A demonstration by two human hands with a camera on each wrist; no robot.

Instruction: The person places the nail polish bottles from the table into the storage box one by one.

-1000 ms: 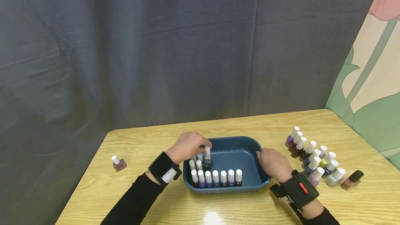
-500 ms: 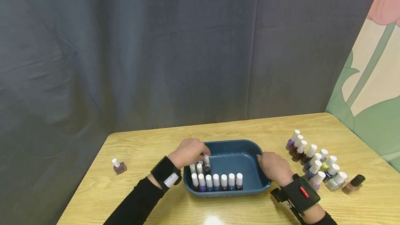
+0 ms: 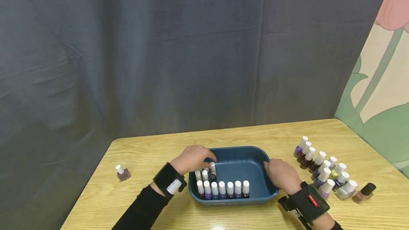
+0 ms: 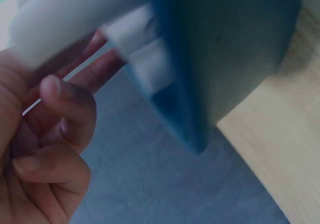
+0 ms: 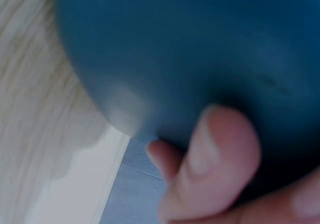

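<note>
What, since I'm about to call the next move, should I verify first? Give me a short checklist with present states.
1. Tray steadied: ok; the right hand grips its right end.
2. Left hand free of the bottle: not ok; its fingers are at the white cap.
3. That bottle's base flat on the tray floor: cannot tell.
4. Front row upright: ok; seven white-capped bottles along the near wall.
5. All bottles in the tray: not ok; a cluster sits on the table at right, and a lone mauve bottle at left.
</note>
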